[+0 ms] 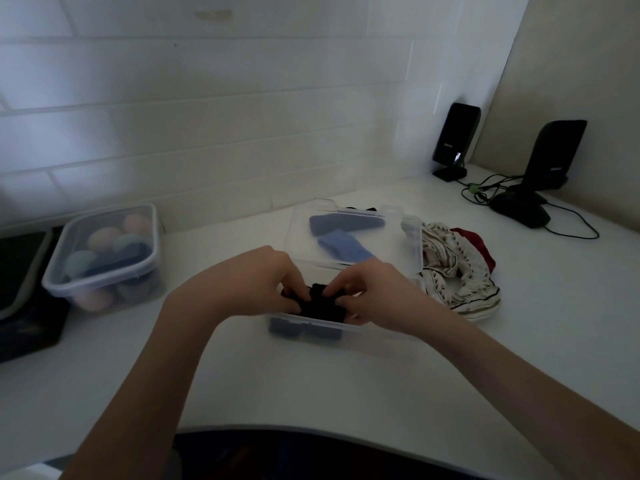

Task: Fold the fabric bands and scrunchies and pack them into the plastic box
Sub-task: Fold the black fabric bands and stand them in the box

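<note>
White countertop fills my view, backed by a white tiled wall, and both my hands meet over the near edge of the clear plastic box. My left hand and right hand sit close together, fingers curled and pinching a black fabric band between them, held just above the box's front wall. Inside the box, under the band, I see dark folded pieces pressed against the near wall. Behind my hands the box's clear lid stands open, and two blue bands show through it; whether they lie on it or behind it I cannot tell. Just beside the box on my right lies a heap of cream patterned fabric with a red piece touching its far side. Open counter runs in front of the box to the curved near edge. Well apart on my left sits a lidded container of rounded pastel things. Far right, two black speakers stand near the corner with trailing cables.
</note>
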Motion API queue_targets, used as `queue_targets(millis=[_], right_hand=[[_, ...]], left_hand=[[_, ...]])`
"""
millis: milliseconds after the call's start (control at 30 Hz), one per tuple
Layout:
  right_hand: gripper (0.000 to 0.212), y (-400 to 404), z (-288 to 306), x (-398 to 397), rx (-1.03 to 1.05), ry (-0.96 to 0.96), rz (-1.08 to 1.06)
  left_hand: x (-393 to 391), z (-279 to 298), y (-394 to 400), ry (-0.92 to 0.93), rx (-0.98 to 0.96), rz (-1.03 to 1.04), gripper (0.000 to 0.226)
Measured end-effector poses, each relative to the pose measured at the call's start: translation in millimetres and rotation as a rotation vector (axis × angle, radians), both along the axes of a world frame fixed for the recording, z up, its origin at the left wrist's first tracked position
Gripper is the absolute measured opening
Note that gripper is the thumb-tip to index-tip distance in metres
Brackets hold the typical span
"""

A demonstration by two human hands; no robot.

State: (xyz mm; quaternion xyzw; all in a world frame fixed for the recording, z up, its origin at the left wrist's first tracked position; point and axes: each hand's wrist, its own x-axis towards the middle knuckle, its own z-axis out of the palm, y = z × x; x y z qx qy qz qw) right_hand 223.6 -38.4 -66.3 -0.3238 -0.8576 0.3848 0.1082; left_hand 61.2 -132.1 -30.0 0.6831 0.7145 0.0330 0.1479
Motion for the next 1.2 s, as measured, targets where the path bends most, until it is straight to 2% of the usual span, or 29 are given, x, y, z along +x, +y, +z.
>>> queue_targets(millis=[133, 267, 400, 467, 600, 667, 767, 867, 967, 1100, 1200], right_hand=[[0.022, -5, 5, 0, 0.135, -0.086, 0.092], [0.031, -4, 10, -3, 0.347, -0.230, 0.158], [0.031, -3, 15, -7, 0.419, -0.291, 0.239], [0.032, 1, 17, -8, 0.445, -0.301, 0.293], [0.037, 1, 22, -6, 0.707, -0.412, 0.367], [0.035, -1, 24, -4, 0.766, -0.423, 0.364], [0.033, 1, 21, -6, 0.739, -0.431, 0.373], [0.028, 8, 15, -8, 0.585, -0.402, 0.390], [0.022, 11, 12, -5, 0.428, -0.282, 0.376], [0.017, 7, 9, -7, 0.395, -0.160, 0.355], [0.022, 8, 7, -14, 0.378, -0.189, 0.349]], left_hand=[[-1, -2, 1, -0.089, 0.052, 0.024, 0.025], [2, -6, 7, -0.051, 0.033, 0.019, 0.019], [0, -7, 8, -0.110, 0.045, 0.056, 0.012], [-2, -6, 6, -0.152, 0.037, 0.051, 0.019], [0, -10, 8, -0.175, 0.035, 0.041, 0.021], [2, -13, 12, -0.168, 0.054, 0.041, 0.020], [2, -18, 14, -0.166, 0.096, 0.040, 0.025], [2, -20, 13, -0.177, 0.123, 0.041, 0.027], [1, -22, 11, -0.208, 0.160, 0.028, 0.019], [7, -32, 11, -0.261, 0.320, 0.060, 0.010], [14, -39, 10, -0.325, 0.405, 0.107, 0.011]])
